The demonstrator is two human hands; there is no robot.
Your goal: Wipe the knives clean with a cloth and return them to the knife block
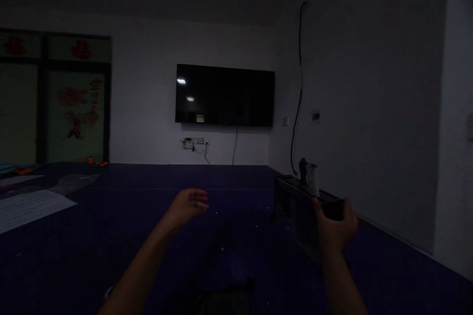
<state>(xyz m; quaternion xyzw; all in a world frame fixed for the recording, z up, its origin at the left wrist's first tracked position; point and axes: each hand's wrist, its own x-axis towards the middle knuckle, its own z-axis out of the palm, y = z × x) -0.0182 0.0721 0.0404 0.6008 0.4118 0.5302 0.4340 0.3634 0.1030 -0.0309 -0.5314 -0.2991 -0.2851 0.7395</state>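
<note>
My left hand [188,205] hovers over the dark blue table [155,256], its fingers loosely curled and apart, with nothing in them. On the right, my right hand [338,229] grips a small black block-shaped object [332,209] between thumb and fingers; the dim light hides its kind. It is at the top of a long black box-like case [295,216] standing near the wall. On that case stand a light-coloured cylinder [313,180] and a dark bottle-shaped thing [303,172], just beyond my right hand.
White sheets [33,209] and clear plastic film [76,183] lie on the left, near small orange pieces [101,163]. Tiny white scraps dot the table. A dark object [225,300] sits at the near edge. A television [225,96] and a hanging black cable [296,108] are on the walls.
</note>
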